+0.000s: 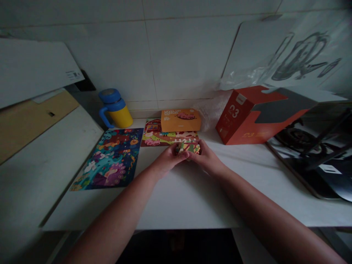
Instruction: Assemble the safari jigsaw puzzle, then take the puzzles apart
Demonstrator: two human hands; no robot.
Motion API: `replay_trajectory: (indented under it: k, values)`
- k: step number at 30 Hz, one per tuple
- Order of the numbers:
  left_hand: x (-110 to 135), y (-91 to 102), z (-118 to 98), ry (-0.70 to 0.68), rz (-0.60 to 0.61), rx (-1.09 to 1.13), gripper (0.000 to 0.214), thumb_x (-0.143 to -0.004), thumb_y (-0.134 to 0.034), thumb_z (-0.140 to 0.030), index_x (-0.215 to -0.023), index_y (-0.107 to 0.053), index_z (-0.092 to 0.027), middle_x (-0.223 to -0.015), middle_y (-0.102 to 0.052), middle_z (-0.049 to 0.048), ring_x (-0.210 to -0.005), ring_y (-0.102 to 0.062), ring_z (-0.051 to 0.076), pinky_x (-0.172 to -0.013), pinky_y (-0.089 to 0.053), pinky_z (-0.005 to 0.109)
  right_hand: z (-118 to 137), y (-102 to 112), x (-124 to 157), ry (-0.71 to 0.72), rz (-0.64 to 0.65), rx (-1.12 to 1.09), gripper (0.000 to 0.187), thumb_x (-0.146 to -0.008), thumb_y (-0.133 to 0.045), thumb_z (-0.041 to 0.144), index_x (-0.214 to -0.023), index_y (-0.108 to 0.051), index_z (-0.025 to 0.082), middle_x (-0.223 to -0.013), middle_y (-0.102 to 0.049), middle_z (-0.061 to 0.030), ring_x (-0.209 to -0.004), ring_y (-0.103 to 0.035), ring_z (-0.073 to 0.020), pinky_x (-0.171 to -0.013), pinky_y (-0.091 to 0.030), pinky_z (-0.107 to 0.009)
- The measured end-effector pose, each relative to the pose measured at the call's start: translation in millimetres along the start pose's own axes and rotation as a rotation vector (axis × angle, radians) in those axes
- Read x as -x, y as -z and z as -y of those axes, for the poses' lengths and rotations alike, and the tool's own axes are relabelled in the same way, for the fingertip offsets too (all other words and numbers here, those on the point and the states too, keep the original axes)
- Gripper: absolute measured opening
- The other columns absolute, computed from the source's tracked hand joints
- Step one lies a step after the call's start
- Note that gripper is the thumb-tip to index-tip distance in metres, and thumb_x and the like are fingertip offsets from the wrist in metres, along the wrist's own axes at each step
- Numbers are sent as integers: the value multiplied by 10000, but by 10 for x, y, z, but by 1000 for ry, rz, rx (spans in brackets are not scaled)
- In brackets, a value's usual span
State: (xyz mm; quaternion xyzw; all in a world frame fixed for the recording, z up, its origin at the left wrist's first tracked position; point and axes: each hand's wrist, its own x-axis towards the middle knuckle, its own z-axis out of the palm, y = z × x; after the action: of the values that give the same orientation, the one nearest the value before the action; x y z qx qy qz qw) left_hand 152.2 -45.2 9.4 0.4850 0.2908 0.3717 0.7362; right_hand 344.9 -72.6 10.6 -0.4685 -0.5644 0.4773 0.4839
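Between both hands, over the middle of the white table point(181, 201), is a compact stack of puzzle pieces point(188, 147) with yellow, green and dark red patterns. My left hand point(172, 158) is closed round its left side, the thumb across the front. On the other side my right hand point(205, 157) grips it too, and the thumbs nearly meet. Just behind the hands lies a farm picture sheet point(154, 141), partly covered by an orange puzzle box point(180, 123). A dark blue picture sheet point(118, 157) with colourful creatures lies to the left.
A blue and yellow mug point(118, 114) with a handle stands at the back left. To the right are a large red-orange box point(236, 117) with open flaps, bubble wrap point(216, 110) and a black appliance point(316, 165). White tiles point(187, 55) form the wall behind.
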Motion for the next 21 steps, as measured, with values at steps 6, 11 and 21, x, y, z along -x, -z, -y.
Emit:
replay_trajectory:
  k: [6, 11, 21]
  values:
    - [-19, 21, 16, -27, -53, 5, 620, -696, -984, -358, -1219, -688, -205, -1252, -752, 101, -1175, -701, 272, -1127, -484, 456, -30, 43, -31, 86, 79, 117, 522, -887, -772, 562, -1269, -654, 226, -1247, -731, -95, -1107, -703, -268, -973, -572, -408]
    - [-37, 51, 18, -28, -70, -19, 593, -687, -983, -302, -1207, -715, -202, -1248, -757, 94, -1134, -712, 244, -1098, -503, 422, 20, 24, -35, 57, 50, 127, 478, -902, -759, 540, -1261, -670, 237, -1302, -715, -93, -1118, -710, -256, -975, -579, -391]
    - [-30, 74, -39, -213, -330, -457, 600, -669, -964, -399, -1177, -709, -205, -1130, -776, 85, -1051, -723, 263, -967, -547, 368, -21, 82, -88, -48, -91, 199, 462, -828, -802, 634, -906, -631, 211, -787, -705, -19, -682, -641, -165, -614, -485, -283]
